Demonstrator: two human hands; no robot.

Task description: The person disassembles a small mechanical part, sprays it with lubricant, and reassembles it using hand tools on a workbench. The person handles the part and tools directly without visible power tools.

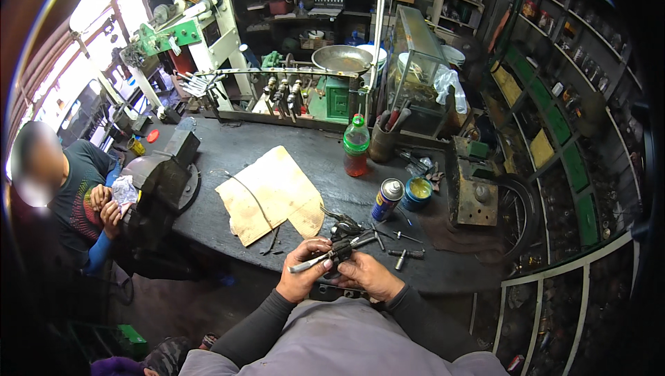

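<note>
Close in front of me, at the near edge of the bench, both hands hold a small dark mechanical part with a silver lever-like piece sticking out to the left. My left hand is closed round its left side, the thumb along the silver piece. From the other side my right hand grips the dark body, its fingertips partly hidden behind it. Just beyond lies a tangle of black cable-like pieces. Small metal T-shaped tools rest to the right of my hands.
A stained cardboard sheet with a thin cable lies left of centre. Beyond my hands stand a spray can, a grease tub and a green-and-red bottle. At left, a person holds a cloth beside a large vise.
</note>
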